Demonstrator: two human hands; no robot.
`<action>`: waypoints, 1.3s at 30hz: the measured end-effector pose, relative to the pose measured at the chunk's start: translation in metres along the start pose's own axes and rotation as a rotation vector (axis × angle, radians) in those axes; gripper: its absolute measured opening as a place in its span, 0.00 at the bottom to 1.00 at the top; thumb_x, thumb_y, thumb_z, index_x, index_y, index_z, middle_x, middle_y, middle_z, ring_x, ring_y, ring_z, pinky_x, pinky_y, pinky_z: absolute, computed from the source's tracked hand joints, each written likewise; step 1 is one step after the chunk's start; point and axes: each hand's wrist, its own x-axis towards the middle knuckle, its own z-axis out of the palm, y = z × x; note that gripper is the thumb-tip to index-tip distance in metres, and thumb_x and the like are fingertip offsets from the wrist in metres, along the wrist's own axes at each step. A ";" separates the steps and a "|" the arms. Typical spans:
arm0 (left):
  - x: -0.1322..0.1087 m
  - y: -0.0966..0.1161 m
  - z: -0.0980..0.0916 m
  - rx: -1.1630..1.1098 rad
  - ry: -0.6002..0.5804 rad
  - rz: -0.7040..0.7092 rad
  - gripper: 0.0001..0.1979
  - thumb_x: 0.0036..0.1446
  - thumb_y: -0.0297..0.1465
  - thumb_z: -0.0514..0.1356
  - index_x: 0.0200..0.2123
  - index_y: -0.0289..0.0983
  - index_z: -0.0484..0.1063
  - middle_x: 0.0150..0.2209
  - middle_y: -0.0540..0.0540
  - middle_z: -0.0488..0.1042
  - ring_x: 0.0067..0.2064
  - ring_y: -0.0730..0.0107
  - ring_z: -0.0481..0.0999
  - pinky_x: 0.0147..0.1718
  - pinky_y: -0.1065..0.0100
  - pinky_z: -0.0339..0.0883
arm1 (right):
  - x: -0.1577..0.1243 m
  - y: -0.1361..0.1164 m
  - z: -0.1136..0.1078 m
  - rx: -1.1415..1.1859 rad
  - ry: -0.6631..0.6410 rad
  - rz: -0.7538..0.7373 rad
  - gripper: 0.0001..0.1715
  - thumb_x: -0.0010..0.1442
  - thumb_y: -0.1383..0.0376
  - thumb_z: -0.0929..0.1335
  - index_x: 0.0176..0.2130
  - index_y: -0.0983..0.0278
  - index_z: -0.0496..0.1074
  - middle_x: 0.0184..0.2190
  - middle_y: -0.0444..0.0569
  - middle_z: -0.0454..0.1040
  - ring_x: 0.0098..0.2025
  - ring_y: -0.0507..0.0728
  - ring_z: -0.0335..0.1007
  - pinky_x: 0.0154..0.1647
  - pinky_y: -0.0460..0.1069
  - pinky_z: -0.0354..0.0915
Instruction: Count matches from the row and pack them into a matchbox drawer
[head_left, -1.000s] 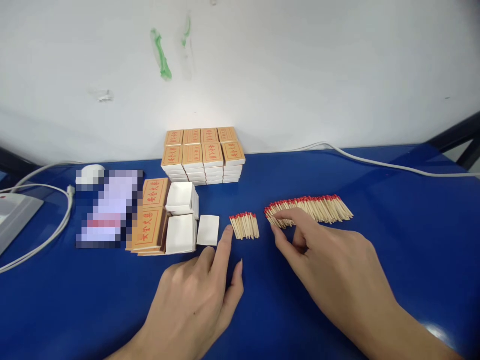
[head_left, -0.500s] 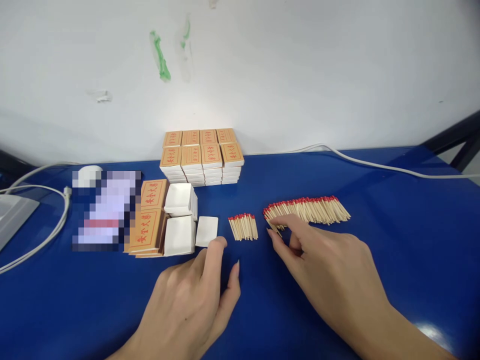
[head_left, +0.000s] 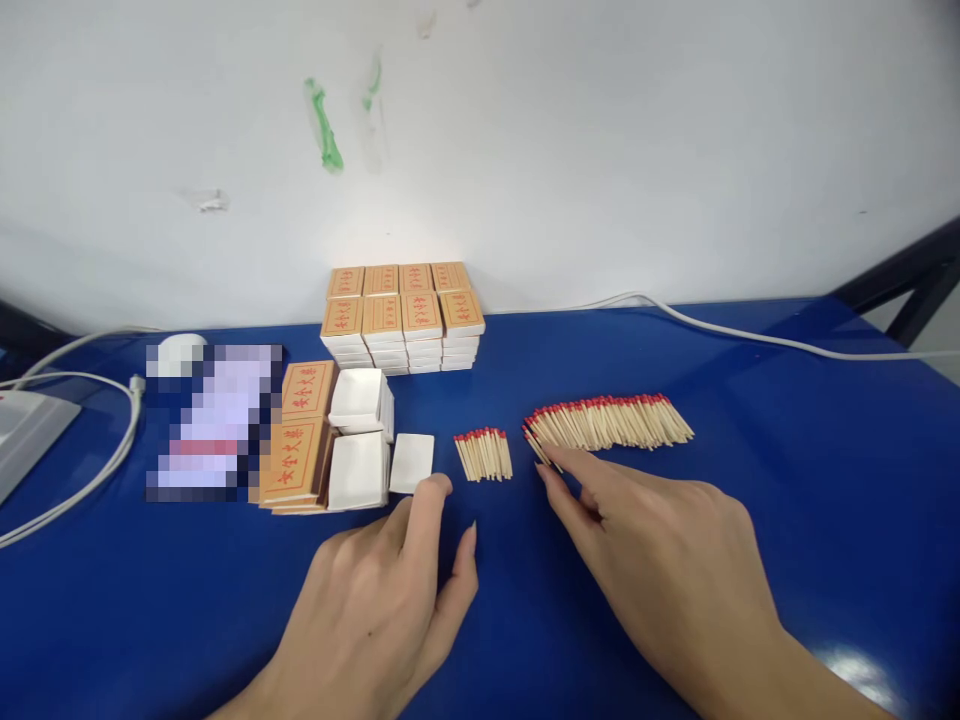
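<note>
My right hand (head_left: 660, 560) is at the left end of a long row of red-headed matches (head_left: 615, 422). Its thumb and index finger pinch a few matches (head_left: 536, 447) there, whose lower ends show between the fingertips. My left hand (head_left: 390, 590) hovers over the blue table with thumb and index finger apart and nothing between them. Just past its index fingertip lies a single white matchbox tray (head_left: 412, 462). A smaller group of matches (head_left: 484, 455) lies side by side between the two hands, heads pointing away from me.
Stacked white trays (head_left: 358, 470) stand left of the single one, beside orange matchbox sleeves (head_left: 294, 455). Closed matchboxes (head_left: 403, 318) are piled against the wall. A blurred-out phone (head_left: 225, 420), a white rounded object (head_left: 180, 355) and a white cable (head_left: 120, 450) lie at left.
My right fingers have shifted slightly down along the leftmost matches, whose upper parts now show more. My left hand has hardly moved. The view has tilted a little.
</note>
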 end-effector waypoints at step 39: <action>0.001 0.001 0.000 -0.013 -0.016 -0.004 0.11 0.73 0.31 0.56 0.56 0.37 0.66 0.29 0.53 0.79 0.19 0.63 0.78 0.16 0.61 0.68 | 0.004 -0.003 0.001 0.078 -0.056 0.101 0.16 0.74 0.60 0.64 0.40 0.60 0.79 0.15 0.39 0.72 0.13 0.56 0.68 0.21 0.50 0.44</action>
